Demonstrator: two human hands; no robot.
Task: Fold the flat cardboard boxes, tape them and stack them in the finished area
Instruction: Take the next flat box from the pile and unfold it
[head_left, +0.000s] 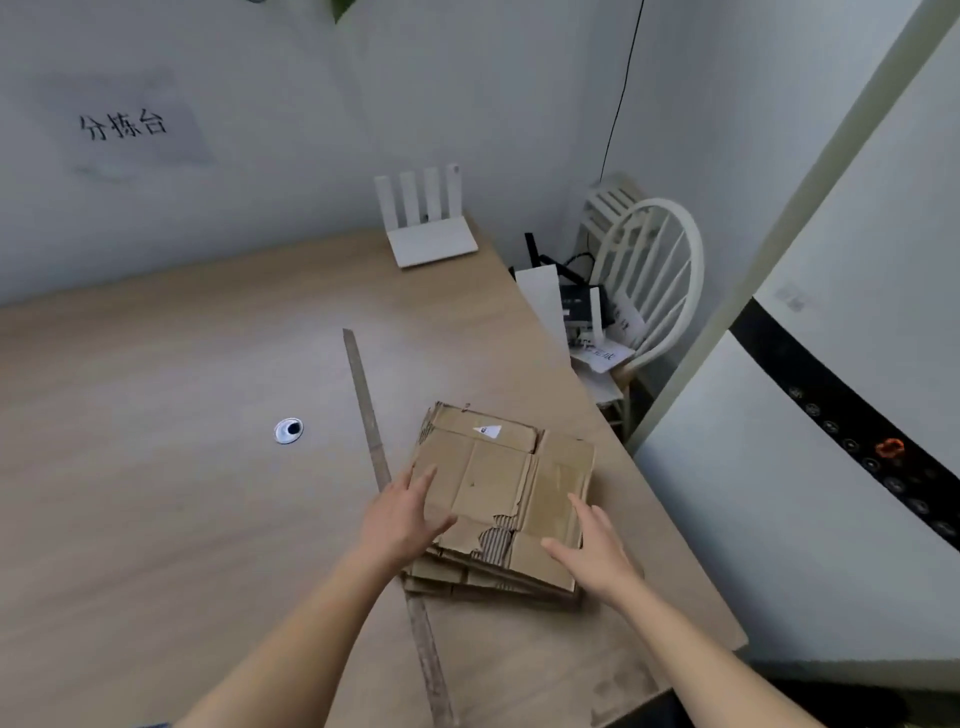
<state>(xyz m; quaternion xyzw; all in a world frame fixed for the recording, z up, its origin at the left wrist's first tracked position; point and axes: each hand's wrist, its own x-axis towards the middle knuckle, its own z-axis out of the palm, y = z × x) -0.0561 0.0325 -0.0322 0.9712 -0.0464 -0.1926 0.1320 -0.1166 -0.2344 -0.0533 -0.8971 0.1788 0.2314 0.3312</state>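
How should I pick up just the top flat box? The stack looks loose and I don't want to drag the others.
Probably by its two side edges, as the left hand and right hand are placed. The top box lies flat on the stack, so pinch under its edges from both sides and lift; avoid the torn near edge.
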